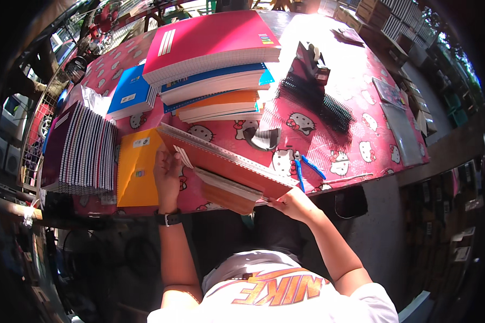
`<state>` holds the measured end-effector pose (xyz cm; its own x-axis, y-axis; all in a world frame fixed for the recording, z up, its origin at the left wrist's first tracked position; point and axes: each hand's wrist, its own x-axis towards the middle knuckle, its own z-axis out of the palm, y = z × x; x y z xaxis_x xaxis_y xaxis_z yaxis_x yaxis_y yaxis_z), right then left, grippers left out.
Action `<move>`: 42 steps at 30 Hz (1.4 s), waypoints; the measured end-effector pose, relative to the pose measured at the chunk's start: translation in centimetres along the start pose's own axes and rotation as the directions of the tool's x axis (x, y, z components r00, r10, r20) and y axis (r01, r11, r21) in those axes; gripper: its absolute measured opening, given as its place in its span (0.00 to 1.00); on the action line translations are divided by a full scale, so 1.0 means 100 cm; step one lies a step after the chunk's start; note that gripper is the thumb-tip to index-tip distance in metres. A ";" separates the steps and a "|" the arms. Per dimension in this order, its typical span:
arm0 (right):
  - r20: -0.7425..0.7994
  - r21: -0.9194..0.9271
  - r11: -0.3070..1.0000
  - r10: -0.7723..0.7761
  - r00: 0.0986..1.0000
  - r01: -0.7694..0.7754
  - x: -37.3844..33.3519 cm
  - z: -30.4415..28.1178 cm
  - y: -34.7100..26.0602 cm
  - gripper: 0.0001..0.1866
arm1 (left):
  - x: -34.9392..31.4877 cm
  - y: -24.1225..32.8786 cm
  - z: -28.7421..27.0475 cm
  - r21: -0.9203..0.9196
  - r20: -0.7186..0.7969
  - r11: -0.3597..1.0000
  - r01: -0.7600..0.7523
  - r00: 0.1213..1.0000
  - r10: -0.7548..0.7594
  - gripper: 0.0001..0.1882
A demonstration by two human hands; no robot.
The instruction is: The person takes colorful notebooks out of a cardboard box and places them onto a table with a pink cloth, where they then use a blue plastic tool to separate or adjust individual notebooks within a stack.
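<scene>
Hands (168, 175) (293, 203) gripping orange punched notebook block (226, 167) mid-frame, unbound; black plastic spiral combs (320, 105) waiting upper right; bound spiral notebooks (86, 148) stacking at left.

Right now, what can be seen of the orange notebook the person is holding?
The orange notebook is a thick, unbound stack of white pages between orange card covers, with a row of punched holes along its upper long edge and no coil in them. It is held tilted above the near edge of the table, not lying flat. The left hand holds its left end and the right hand supports its lower right corner.
</scene>
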<state>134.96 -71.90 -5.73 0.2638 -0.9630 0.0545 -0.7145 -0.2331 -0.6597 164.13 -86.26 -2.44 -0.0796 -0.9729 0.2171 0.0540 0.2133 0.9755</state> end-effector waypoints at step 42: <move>-0.374 0.312 0.942 0.001 0.928 0.125 -0.037 -0.090 -0.096 0.20 | -0.079 0.089 0.144 0.625 0.439 0.435 -0.648 0.753 0.490 0.20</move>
<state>135.00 -67.28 7.20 0.0019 -0.9440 0.3299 -0.4377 -0.2974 -0.8485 150.86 -75.39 5.08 -0.4708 -0.5884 0.6573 -0.5470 0.7793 0.3058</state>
